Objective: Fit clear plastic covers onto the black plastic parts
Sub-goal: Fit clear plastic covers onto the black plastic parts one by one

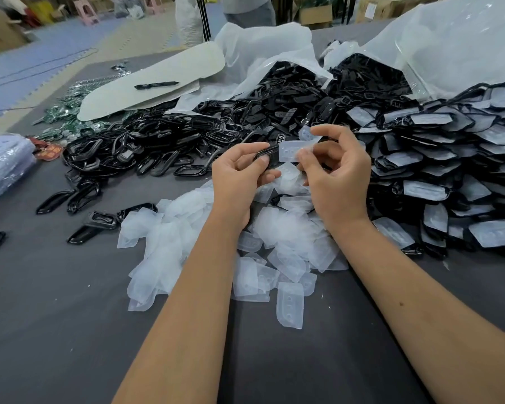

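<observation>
Translucent dimpled clear cover against glossy black part

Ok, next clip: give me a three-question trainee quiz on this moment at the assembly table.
1. True or false: both hands are holding parts.
2. Which hand holds the black plastic part? A left, B right.
3. Finished covered parts are piled on which side of the table?

Key:
1. True: left hand grips the black part, right hand pinches the clear plastic cover.
2. A.
3. Right, the covered parts pile.
</observation>
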Tool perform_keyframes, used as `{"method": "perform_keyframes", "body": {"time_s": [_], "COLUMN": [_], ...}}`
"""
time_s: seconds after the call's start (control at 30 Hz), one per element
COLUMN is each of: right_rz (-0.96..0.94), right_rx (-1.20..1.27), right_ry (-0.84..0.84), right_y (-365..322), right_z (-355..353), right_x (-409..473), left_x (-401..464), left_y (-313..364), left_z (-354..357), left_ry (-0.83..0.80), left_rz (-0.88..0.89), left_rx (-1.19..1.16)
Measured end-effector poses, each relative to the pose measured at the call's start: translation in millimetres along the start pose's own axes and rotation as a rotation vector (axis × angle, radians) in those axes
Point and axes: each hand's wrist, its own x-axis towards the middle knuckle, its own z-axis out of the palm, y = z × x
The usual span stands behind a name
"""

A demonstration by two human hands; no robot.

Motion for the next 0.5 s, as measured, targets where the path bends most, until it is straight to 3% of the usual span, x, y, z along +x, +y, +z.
{"method": "perform_keyframes", "body": {"time_s": [0.5], "right_rz": [0.042], "right_rx": [-0.131], "right_ry": [-0.027], "right_y": [6.7], "right_z": [0.6], "right_x": [2.2], "left_x": [0.0], "left_y": [-0.6], "left_z": [1.7], "left_ry": [-0.086], "left_rz": [-0.019], "left_rx": [-0.035]}}
